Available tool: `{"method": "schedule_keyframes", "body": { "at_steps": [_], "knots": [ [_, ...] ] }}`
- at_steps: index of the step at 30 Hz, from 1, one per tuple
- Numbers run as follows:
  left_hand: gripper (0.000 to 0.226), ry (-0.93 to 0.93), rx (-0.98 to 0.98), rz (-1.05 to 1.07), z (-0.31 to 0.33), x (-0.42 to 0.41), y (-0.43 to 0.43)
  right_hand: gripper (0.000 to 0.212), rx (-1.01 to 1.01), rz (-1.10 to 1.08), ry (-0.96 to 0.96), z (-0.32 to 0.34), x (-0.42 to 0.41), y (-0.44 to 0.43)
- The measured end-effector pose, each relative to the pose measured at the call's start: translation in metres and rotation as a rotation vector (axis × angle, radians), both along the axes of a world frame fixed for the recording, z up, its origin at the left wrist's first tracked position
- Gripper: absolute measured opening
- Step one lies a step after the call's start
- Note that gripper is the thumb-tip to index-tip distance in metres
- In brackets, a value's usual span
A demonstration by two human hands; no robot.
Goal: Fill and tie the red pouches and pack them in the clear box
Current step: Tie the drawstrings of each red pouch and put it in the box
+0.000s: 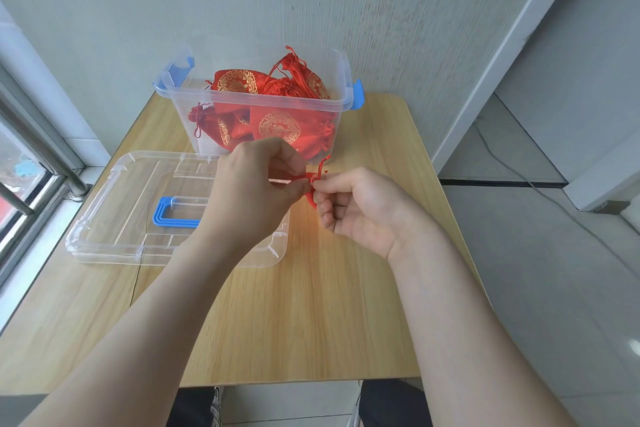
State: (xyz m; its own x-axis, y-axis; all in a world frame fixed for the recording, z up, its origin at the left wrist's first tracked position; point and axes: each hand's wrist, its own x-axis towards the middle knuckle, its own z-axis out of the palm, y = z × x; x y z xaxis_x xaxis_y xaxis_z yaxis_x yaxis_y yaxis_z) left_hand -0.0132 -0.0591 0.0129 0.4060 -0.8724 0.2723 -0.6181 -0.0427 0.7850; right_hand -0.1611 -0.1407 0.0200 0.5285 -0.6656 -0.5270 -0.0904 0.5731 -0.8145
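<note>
Your left hand (256,184) has its fingertips (298,173) pressed together, pinching the red cord (313,178). Your right hand (360,208) pinches the same cord from the other side with thumb and forefinger, and its other fingers are curled in loosely below. The two pinches nearly touch, so the cord between them runs short and roughly left to right, with one loose end sticking up just above your right fingertips.

The pouch (310,199) itself is mostly hidden. I only see a sliver of red hanging below the pinch, between your hands, held up off the table (311,322). I can't tell how full it is, or whether the knot is cinched yet.

The bit that matters for the next move is that the box (242,98) sits straight ahead of your hands and slightly to the left, with its near wall just past your left knuckles. Your left hand is clearly the closer one, so I'd guess the drop goes forward and up over that near rim once the tie is done. The box already holds a pile of tied pouches (280,126) stacked up towards the rim, so aim for a gap.

The lid (114,204) lies flat on the table to your left, partly under your left forearm.
</note>
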Motion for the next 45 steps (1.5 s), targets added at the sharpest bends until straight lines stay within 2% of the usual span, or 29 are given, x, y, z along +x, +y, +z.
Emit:
{"method": "schedule_keyframes", "body": {
  "at_steps": [8, 18, 25, 29, 33, 37, 45],
  "knots": [
    [0.012, -0.022, 0.034, -0.057, -0.001, 0.007, 0.0, 0.006, 0.098, -0.024, -0.069, 0.003, 0.0, 0.0],
    [0.008, -0.068, -0.094, -0.068, 0.0, 0.002, 0.002, 0.009, 0.112, -0.053, -0.083, 0.006, -0.001, 0.0],
    [0.013, -0.229, -0.083, -0.159, 0.002, 0.003, 0.004, 0.008, 0.026, -0.064, 0.017, 0.004, -0.003, 0.0],
    [0.011, -0.292, 0.0, -0.199, -0.002, -0.003, 0.004, 0.012, -0.116, -0.033, 0.116, 0.004, -0.004, 0.001],
    [0.035, -0.254, 0.179, -0.179, -0.006, -0.004, 0.002, 0.009, -0.252, 0.024, 0.191, 0.008, -0.002, 0.006],
    [0.045, -0.117, 0.207, -0.099, 0.004, -0.006, 0.002, 0.006, -0.289, -0.008, 0.225, 0.006, 0.0, 0.004],
    [0.032, -0.082, 0.245, 0.164, -0.007, 0.014, -0.002, 0.021, -0.391, 0.008, 0.335, 0.004, -0.006, 0.002]
  ]
}}
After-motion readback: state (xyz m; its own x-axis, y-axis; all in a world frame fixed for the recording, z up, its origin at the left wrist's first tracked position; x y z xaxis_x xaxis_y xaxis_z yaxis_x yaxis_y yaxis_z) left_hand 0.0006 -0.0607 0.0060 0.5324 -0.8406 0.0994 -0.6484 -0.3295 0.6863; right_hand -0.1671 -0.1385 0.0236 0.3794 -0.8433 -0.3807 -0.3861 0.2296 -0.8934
